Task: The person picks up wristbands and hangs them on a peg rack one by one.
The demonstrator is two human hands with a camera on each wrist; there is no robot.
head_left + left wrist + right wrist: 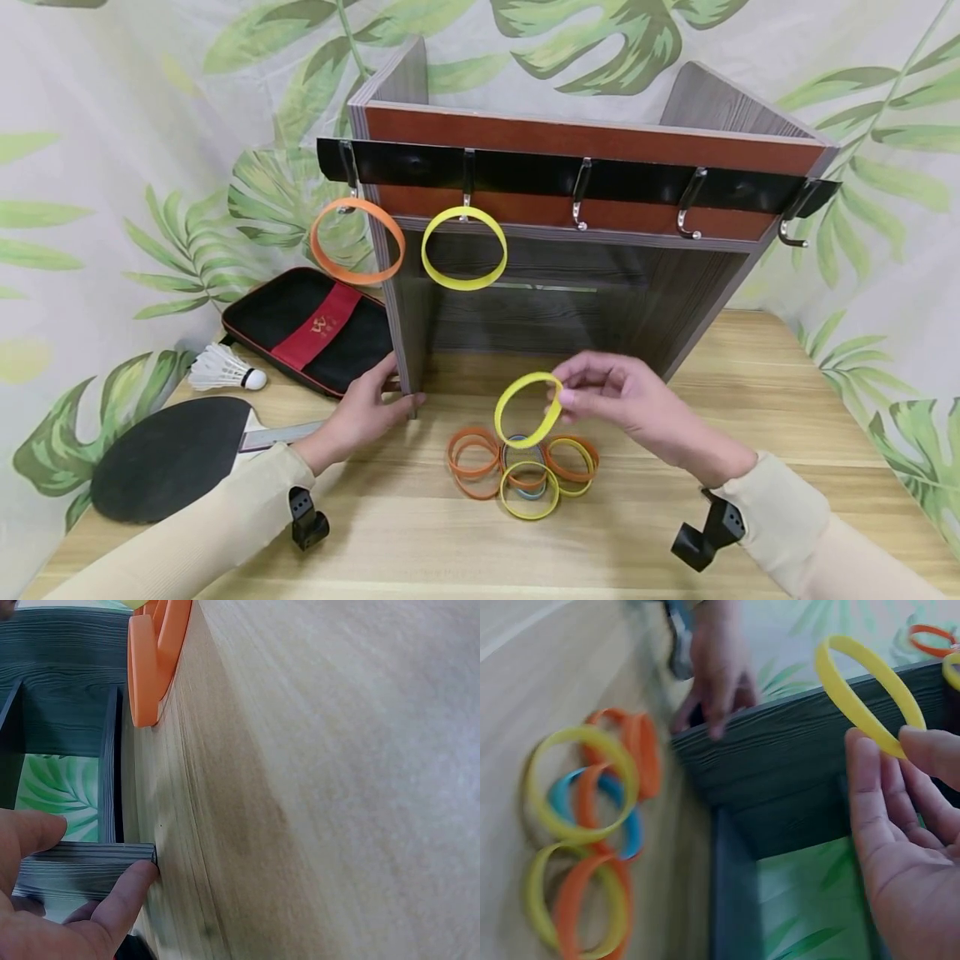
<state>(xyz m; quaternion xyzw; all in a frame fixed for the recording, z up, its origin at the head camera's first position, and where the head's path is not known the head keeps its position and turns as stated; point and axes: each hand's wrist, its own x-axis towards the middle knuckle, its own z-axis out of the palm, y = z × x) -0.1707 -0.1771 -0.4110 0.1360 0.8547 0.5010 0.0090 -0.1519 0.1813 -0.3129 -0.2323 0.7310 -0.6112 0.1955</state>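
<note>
My right hand [630,400] pinches a yellow silicone wristband [500,408] between thumb and fingers, above a small pile on the table. In the right wrist view, that band stands tilted at the fingertips. My left hand [367,417] grips the lower front edge of the left side panel [82,870] of a grey wood-grain rack. Across the rack's front runs a black hook rail [525,171]. An orange wristband [356,275] hangs from its leftmost hook, and another yellow wristband [467,284] from the second. The other three hooks carry nothing.
Several orange, yellow and blue wristbands overlap on the wooden table [420,542], among them a yellow one in front [528,517]. To the left lie a black table tennis paddle [172,458], a shuttlecock [217,367] and a black case with a red stripe [318,325].
</note>
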